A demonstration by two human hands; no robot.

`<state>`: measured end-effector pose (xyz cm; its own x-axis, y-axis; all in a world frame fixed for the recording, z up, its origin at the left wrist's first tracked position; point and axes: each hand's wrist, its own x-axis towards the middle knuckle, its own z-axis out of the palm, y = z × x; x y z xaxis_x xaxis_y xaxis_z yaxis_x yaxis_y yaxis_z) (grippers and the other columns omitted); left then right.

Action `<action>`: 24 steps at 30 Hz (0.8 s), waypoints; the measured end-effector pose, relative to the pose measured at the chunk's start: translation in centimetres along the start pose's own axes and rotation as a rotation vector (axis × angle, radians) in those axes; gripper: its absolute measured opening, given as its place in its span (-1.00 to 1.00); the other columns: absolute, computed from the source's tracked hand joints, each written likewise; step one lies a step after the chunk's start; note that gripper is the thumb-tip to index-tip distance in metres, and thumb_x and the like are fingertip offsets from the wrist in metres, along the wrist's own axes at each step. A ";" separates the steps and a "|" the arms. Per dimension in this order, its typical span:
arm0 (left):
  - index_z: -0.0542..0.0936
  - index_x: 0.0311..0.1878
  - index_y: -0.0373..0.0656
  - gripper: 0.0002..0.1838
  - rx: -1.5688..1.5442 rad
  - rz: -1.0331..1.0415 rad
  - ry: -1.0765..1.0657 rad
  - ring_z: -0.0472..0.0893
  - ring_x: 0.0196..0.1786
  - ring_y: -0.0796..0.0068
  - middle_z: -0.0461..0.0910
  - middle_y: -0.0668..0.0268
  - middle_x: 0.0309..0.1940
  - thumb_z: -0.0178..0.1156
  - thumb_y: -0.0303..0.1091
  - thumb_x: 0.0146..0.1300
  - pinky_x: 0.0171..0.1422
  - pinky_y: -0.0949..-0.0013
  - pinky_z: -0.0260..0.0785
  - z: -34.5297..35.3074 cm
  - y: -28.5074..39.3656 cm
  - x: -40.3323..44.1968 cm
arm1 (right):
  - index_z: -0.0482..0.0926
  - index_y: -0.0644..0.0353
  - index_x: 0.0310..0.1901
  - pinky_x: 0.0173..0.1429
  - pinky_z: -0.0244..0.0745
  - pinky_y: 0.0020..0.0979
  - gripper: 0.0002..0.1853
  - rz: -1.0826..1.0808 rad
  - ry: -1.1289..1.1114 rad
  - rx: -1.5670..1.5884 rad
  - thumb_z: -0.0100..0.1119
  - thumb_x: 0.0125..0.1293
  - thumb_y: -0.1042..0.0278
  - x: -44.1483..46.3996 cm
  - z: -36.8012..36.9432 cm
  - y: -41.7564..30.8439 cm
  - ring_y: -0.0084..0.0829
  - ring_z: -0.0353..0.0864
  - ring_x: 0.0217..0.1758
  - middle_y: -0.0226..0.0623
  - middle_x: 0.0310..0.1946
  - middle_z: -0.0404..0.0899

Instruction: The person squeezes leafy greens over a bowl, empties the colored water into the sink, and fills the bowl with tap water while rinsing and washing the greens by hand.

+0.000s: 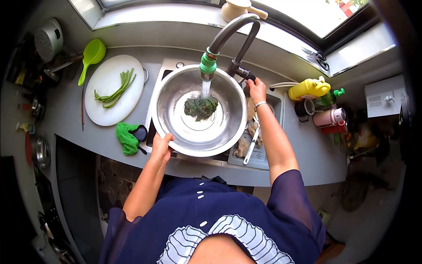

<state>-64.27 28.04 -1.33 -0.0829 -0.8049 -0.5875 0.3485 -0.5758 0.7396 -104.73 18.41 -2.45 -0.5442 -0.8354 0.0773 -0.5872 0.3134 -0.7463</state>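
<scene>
Water runs from the faucet [209, 66] with its green nozzle into a large steel basin [171, 127] over the sink. A clump of dark leafy greens [201, 108] lies in the bottom of the basin, under the stream. My left hand [161, 147] grips the basin's near-left rim, thumb over the edge. At the faucet's right side, my right hand [256, 90] is closed around the dark faucet handle [249, 76]. Left of the basin, a bunch of long green beans [116, 90] rests on a round white cutting board [99, 112].
A green cloth [127, 140] lies left of the basin, and a green ladle [93, 53] behind the board. On the right, a drain tray holds a white-handled tool [252, 147] and brownish scraps. Beyond stand a yellow bottle [309, 89] and a pink flask [327, 117]. Scissors [318, 58] lie on the sill.
</scene>
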 end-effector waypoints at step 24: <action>0.42 0.09 -0.26 -0.43 -0.043 0.027 -0.025 0.56 -0.20 0.28 0.52 0.22 -0.20 0.05 -0.69 -0.14 -0.16 0.24 0.52 0.2 -0.1 -0.4 | 0.53 0.16 -0.01 0.02 0.49 -0.20 -0.53 -0.397 -0.492 -0.171 0.27 -0.07 0.40 -10.5 6.5 -9.3 -0.12 0.56 -0.02 -0.09 -0.06 0.56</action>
<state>-64.45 28.43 -1.07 -0.0964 -0.8239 -0.5585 0.3911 -0.5473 0.7399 -89.67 21.31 -0.67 0.0472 -0.9987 -0.0168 -0.7962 -0.0275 -0.6044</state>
